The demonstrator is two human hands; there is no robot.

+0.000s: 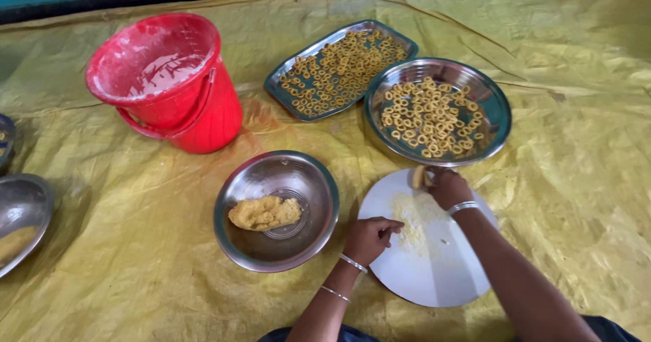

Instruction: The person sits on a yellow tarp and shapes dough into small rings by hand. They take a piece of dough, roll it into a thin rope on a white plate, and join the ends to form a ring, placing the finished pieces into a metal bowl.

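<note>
My right hand (447, 187) rests on the far edge of a round white board (441, 281), its fingers closed on a small piece of yellow dough (418, 176). My left hand (368, 238) sits on the board's left edge, fingers curled, with nothing visible in them. Crumbs of dough (413, 220) lie on the board between the hands. To the left of the board stands a steel bowl (271, 172) holding a lump of yellow dough (264, 213).
A round steel plate (498, 122) and a rectangular steel tray (285, 94), both full of several small dough rings, lie beyond the board. A red bucket (196, 111) stands at the back left. Another steel bowl (24, 206) sits at the left edge. A yellow sheet (576, 199) covers the floor.
</note>
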